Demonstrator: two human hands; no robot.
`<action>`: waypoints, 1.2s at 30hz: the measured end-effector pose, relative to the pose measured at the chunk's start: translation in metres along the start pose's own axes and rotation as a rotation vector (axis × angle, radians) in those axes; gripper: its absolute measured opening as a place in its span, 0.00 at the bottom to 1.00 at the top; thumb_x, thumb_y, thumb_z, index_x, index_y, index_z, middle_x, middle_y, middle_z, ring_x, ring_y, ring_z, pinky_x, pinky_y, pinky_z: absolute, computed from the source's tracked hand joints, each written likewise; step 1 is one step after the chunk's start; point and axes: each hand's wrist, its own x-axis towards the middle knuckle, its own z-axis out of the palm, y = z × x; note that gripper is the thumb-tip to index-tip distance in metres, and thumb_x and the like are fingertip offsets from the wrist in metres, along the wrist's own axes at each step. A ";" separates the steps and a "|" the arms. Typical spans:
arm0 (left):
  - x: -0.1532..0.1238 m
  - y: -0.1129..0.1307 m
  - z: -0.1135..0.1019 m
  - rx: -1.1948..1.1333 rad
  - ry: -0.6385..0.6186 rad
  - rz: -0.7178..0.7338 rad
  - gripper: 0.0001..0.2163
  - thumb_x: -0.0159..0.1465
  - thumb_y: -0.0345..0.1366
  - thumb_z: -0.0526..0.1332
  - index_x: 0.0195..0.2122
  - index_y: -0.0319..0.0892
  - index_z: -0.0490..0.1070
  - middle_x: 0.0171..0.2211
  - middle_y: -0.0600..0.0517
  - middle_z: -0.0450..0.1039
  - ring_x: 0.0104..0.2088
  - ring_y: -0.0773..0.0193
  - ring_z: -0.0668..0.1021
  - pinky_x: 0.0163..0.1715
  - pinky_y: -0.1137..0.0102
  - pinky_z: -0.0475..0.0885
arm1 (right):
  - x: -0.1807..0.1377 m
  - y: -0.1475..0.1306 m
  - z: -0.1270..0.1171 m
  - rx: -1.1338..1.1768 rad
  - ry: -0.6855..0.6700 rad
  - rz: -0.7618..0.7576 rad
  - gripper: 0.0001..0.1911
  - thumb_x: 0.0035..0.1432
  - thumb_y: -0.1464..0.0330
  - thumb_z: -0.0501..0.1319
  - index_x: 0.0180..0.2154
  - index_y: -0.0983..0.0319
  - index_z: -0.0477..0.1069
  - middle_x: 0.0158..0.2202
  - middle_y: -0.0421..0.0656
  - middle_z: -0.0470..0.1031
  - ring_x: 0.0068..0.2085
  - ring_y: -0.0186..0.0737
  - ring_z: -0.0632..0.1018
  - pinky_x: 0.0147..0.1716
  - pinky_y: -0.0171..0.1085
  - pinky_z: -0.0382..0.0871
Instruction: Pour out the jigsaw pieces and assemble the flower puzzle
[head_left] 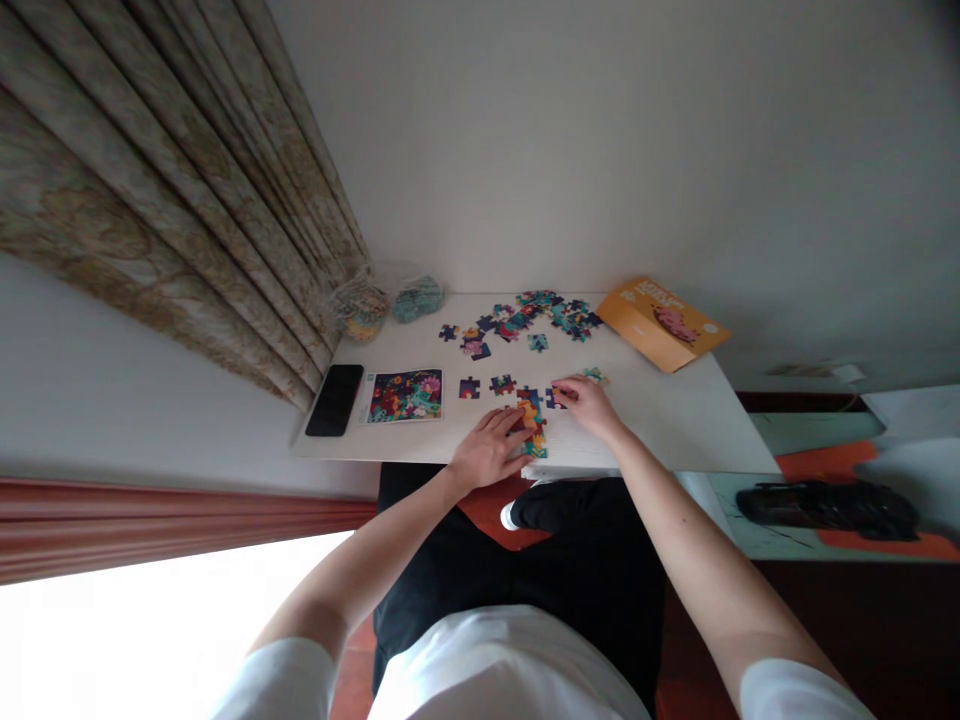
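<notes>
Pale wall [600,150] and a patterned curtain [172,180] stand behind a white counter [675,430], where a joined puzzle section [532,412] lies near the front edge. Its long axis runs from that edge toward the wall, but the left hand [484,452] hides much of its left side, so its full outline cannot be told. That hand lies palm down with its fingers spread over the section. Just right of it, the right hand [589,405] has thumb and fingers pinching a purple puzzle piece [553,398]; they cover its right part, and the way its tabs point is hard to make out. A teal piece [596,375] shows just beyond the right hand, partly hidden by it. Two loose pieces [469,387] sit left of the section, while the heap of pieces [525,318] farther back overlaps too much to count. The picture card [405,397] lies with its long axis left to right, its print too small to read, beside a dark phone [335,400] pointing away from the person. Clear bags [361,308] with blurred contents rest at the back left; an orange box [660,322] slants at the back right.
</notes>
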 end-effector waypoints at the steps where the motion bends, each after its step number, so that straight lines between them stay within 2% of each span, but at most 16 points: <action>1: 0.000 0.000 0.000 0.001 0.002 0.002 0.24 0.73 0.50 0.57 0.65 0.46 0.70 0.70 0.41 0.63 0.69 0.48 0.66 0.70 0.50 0.59 | -0.001 -0.001 0.000 -0.009 0.002 0.002 0.10 0.60 0.64 0.67 0.42 0.58 0.83 0.42 0.48 0.84 0.42 0.46 0.83 0.45 0.46 0.80; 6: 0.000 0.000 0.001 0.009 -0.005 -0.003 0.24 0.73 0.50 0.58 0.65 0.45 0.70 0.70 0.40 0.62 0.69 0.47 0.66 0.70 0.52 0.59 | -0.007 -0.003 -0.005 -0.069 -0.003 0.052 0.15 0.58 0.65 0.68 0.48 0.59 0.82 0.42 0.47 0.84 0.38 0.46 0.83 0.41 0.45 0.79; 10: 0.001 0.000 0.002 -0.001 0.000 -0.019 0.23 0.72 0.50 0.60 0.64 0.47 0.70 0.73 0.41 0.57 0.71 0.46 0.64 0.70 0.51 0.59 | -0.008 -0.005 -0.007 -0.130 -0.030 0.016 0.19 0.56 0.68 0.68 0.50 0.58 0.81 0.44 0.48 0.84 0.40 0.48 0.83 0.44 0.47 0.78; 15: 0.001 -0.001 0.005 -0.003 0.000 -0.014 0.23 0.72 0.50 0.59 0.64 0.46 0.69 0.73 0.40 0.57 0.71 0.47 0.63 0.69 0.49 0.59 | -0.004 -0.005 -0.001 -0.125 -0.026 -0.022 0.18 0.54 0.72 0.66 0.48 0.59 0.79 0.44 0.47 0.83 0.45 0.47 0.81 0.48 0.47 0.77; 26: 0.002 -0.001 0.004 0.001 0.004 -0.005 0.22 0.72 0.50 0.59 0.63 0.46 0.70 0.72 0.39 0.59 0.71 0.47 0.63 0.70 0.50 0.58 | -0.007 -0.007 0.004 -0.061 -0.025 -0.070 0.15 0.58 0.70 0.63 0.48 0.58 0.76 0.48 0.47 0.80 0.47 0.47 0.79 0.51 0.48 0.75; 36: 0.001 -0.001 0.002 0.004 -0.001 -0.006 0.23 0.73 0.51 0.59 0.64 0.45 0.69 0.72 0.39 0.59 0.71 0.47 0.64 0.70 0.51 0.58 | 0.000 0.012 -0.006 -0.147 0.025 -0.056 0.14 0.58 0.72 0.63 0.46 0.59 0.76 0.45 0.48 0.81 0.46 0.48 0.80 0.48 0.48 0.76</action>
